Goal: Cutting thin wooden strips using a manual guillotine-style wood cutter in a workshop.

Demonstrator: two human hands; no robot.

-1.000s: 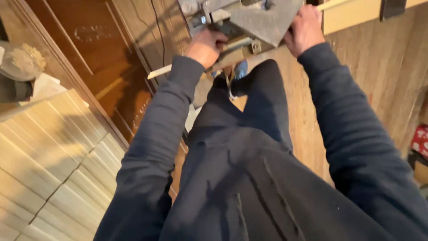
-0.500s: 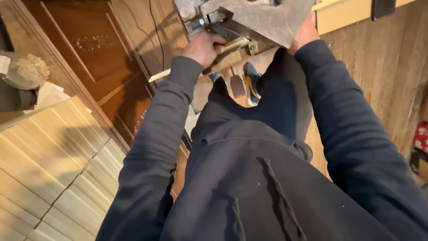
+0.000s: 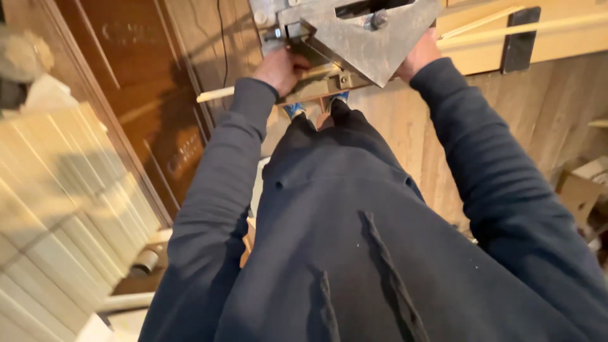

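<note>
I look down my dark sweatshirt at a grey metal machine [image 3: 354, 31] with a flat angular plate, held out in front of me at the top of the head view. My left hand [image 3: 282, 66] grips its left side next to a brass-coloured part [image 3: 323, 82]. On the far side, my right hand [image 3: 419, 54] holds the plate's right edge, its fingers hidden under the metal. Below the machine, my blue shoes [image 3: 294, 109] stand on the wooden floor [image 3: 544, 114].
A dark wooden door panel [image 3: 145, 107] lies on the left, with stacked pale slats [image 3: 69, 190] nearer. Light timber boards with a black bracket [image 3: 519, 38] lie at top right. A thin wooden strip [image 3: 215, 95] and a cardboard piece [image 3: 579, 190] are also on the floor.
The machine has stayed in both hands while the view shifted. My legs have come together under it, and the boards at top right show more.
</note>
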